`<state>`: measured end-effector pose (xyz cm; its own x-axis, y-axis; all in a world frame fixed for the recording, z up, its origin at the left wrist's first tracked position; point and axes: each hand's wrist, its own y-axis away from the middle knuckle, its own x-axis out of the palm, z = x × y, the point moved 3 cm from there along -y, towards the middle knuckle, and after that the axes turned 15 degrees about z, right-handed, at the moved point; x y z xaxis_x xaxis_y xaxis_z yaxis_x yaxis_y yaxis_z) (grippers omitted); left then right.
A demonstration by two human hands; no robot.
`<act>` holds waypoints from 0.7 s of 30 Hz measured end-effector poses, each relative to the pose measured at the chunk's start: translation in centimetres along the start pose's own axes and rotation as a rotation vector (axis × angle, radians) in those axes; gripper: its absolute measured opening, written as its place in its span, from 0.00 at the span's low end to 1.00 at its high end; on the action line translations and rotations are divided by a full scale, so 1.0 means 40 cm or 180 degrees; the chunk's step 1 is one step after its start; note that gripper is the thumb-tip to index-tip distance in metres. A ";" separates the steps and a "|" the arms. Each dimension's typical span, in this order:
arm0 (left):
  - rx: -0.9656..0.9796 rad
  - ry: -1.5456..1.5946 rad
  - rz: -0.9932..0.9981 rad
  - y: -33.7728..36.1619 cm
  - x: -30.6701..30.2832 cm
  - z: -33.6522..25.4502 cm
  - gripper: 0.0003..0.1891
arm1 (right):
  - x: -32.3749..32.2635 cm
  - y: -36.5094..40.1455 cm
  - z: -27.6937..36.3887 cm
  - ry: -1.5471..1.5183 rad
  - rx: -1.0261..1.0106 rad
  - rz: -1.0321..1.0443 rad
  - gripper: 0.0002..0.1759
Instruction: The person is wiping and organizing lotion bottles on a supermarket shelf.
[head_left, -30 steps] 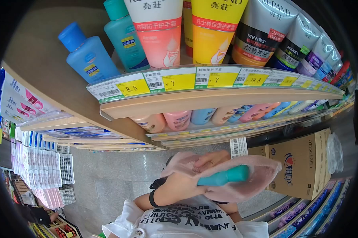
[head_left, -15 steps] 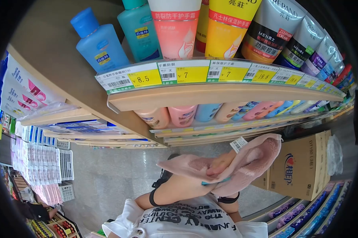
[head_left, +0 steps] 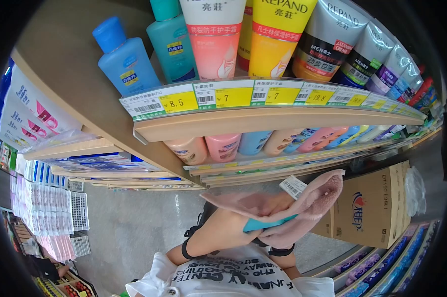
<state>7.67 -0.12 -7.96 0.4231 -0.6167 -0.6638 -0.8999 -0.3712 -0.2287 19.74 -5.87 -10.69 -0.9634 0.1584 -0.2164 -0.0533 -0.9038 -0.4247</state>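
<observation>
A soft pink towel with a white barcode tag is bunched up in front of my chest. My left hand grips its near left edge, the fingertips hidden in the folds. Between the folds shows a strip of teal material; what it belongs to I cannot make out. Fingers of my right hand press on the towel beside the tag, while the towel covers most of that hand and wrist.
Ahead is a shelf edge with hand-cream tubes, a blue bottle and price labels. On the right a cardboard carton stands near lower shelving. Stacked packs and white baskets are at left, with another person's arm below.
The towel has shifted slightly left and folded more closely, and more of the teal strip shows. The barcode tag has turned and moved a little left and down.
</observation>
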 end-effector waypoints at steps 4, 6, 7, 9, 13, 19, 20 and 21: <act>-0.0419 0.0466 -0.0092 -0.009 -0.011 -0.001 0.16 | 0.032 0.022 -0.024 -0.0384 0.0209 -0.0182 0.20; -0.0378 0.0525 -0.0454 -0.005 -0.017 -0.005 0.16 | 0.046 0.040 -0.054 -0.0620 0.0415 -0.0194 0.20; -0.0506 0.0837 -0.0424 -0.002 -0.010 0.003 0.17 | 0.052 0.051 -0.076 -0.0709 0.0519 -0.0188 0.21; -0.0630 0.1143 -0.0393 -0.006 -0.008 0.006 0.17 | 0.050 0.068 -0.117 -0.0809 0.0640 -0.0220 0.21; -0.0171 0.0286 -0.0306 -0.035 -0.001 -0.019 0.19 | 0.001 0.039 -0.124 -0.0413 0.0203 -0.1113 0.26; -0.0473 0.0980 -0.0399 -0.019 -0.011 -0.010 0.24 | -0.005 -0.046 0.016 -0.0518 0.0004 -0.0290 0.29; -0.0362 0.1078 -0.0542 -0.018 -0.021 -0.014 0.26 | 0.006 -0.051 0.036 -0.0522 -0.0033 -0.0022 0.29; -0.0366 0.1081 -0.0536 -0.019 -0.023 -0.016 0.26 | 0.011 -0.050 0.033 -0.0524 -0.0027 -0.0027 0.29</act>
<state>8.05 0.30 -6.74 0.5920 -0.7278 -0.3462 -0.8054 -0.5503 -0.2203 19.06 -4.49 -8.78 -0.9930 0.0980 -0.0661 -0.0599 -0.8992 -0.4335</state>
